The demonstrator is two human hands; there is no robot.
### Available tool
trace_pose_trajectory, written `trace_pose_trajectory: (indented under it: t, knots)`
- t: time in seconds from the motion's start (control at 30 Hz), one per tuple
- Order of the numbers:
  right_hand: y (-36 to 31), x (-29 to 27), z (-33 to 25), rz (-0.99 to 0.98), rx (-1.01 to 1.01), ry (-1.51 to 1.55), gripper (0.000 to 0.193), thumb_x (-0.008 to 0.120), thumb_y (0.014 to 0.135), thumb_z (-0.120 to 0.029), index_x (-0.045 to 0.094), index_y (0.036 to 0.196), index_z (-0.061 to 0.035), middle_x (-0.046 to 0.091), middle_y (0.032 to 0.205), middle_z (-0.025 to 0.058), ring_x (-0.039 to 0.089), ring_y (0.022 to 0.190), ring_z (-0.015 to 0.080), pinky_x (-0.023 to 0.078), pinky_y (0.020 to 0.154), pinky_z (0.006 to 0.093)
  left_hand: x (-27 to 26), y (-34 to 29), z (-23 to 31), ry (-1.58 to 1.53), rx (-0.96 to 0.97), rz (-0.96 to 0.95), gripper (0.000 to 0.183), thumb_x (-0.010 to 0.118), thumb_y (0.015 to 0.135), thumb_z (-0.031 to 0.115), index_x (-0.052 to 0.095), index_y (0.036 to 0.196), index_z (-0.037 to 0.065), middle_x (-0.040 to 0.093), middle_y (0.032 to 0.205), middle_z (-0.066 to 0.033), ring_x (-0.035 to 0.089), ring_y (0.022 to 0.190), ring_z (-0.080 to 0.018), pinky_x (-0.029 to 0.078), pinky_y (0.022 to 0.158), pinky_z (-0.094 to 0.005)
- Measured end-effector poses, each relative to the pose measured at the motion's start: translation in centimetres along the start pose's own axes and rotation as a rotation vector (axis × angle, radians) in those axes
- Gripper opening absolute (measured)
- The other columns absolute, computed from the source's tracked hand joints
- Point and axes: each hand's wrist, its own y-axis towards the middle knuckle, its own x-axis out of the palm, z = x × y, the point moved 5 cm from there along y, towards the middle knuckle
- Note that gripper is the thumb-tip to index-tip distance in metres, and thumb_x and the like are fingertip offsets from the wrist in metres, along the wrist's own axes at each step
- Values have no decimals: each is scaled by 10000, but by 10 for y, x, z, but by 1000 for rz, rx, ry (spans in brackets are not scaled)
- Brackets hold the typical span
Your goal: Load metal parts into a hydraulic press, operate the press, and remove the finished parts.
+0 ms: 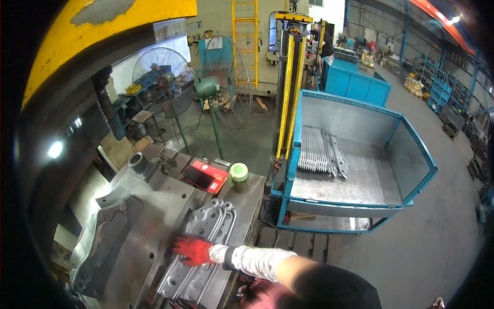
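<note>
In a red glove, my right hand (194,250) reaches left across several stamped grey metal plates (226,226), which lie side by side. Its fingers look stretched out over the nearer plates, with their tips slightly blurred. Raised ribs and round holes run along these plates (181,288). They rest on a flat grey metal ledge (246,216) beside the machine's die. Below my right forearm is a smeared red shape, which looks like my gloved left hand (265,295); its fingers cannot be made out.
A dark curved die (105,247) stands left of the plates. Behind them are a red box (218,176) with a black phone (199,178) on it, and a green-lidded jar (239,177). Rightward, a blue-framed bin (360,188) holds several long metal parts (320,152). Caged fans (207,87) stand beyond.
</note>
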Motion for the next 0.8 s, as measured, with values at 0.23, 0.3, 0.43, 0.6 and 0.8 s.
trace_pose_trajectory:
  t: [0.23, 0.3, 0.43, 0.6, 0.8]
  knots:
    - [8, 1, -20, -49, -38, -8, 549, 626, 782, -298, 504, 1239, -18, 495, 1272, 205, 423, 1238, 381, 343, 1048, 474, -35, -10, -10, -391, -263, 60, 713, 461, 884, 471, 315, 1416, 18, 363, 1389, -289, 406, 1213, -454, 257, 1035, -572]
    - [-8, -6, 11, -29, 23, -68, 548, 623, 784, -298, 503, 1240, -19, 496, 1271, 202, 423, 1237, 380, 348, 1044, 472, -26, 16, 7, -493, -258, -10, 765, 470, 876, 502, 283, 1427, 4, 354, 1400, -280, 396, 1225, -446, 235, 1058, -550]
    - [-2, 6, 10, -6, -21, -43, 547, 621, 785, -299, 503, 1238, -16, 497, 1267, 200, 426, 1231, 385, 353, 1036, 476, -9, 5, -2, -344, -177, 44, 789, 468, 876, 521, 267, 1432, -2, 336, 1417, -272, 382, 1246, -433, 227, 1073, -525]
    - [8, 9, -4, -24, -7, 49, 564, 646, 752, -324, 526, 1220, -32, 516, 1240, 201, 435, 1224, 378, 314, 1065, 483, 9, -13, -10, 7, -71, 104, 733, 426, 893, 530, 337, 1406, 14, 297, 1458, -228, 340, 1286, -430, 244, 1055, -568]
    - [37, 21, -47, -576, 128, 259, 536, 644, 737, -270, 543, 1230, -86, 530, 1251, 208, 465, 1206, 360, 343, 1061, 422, -14, 4, -27, -460, -293, -101, 680, 577, 750, 161, 360, 1372, -5, 381, 1385, -248, 321, 1296, -430, 182, 1113, -494]
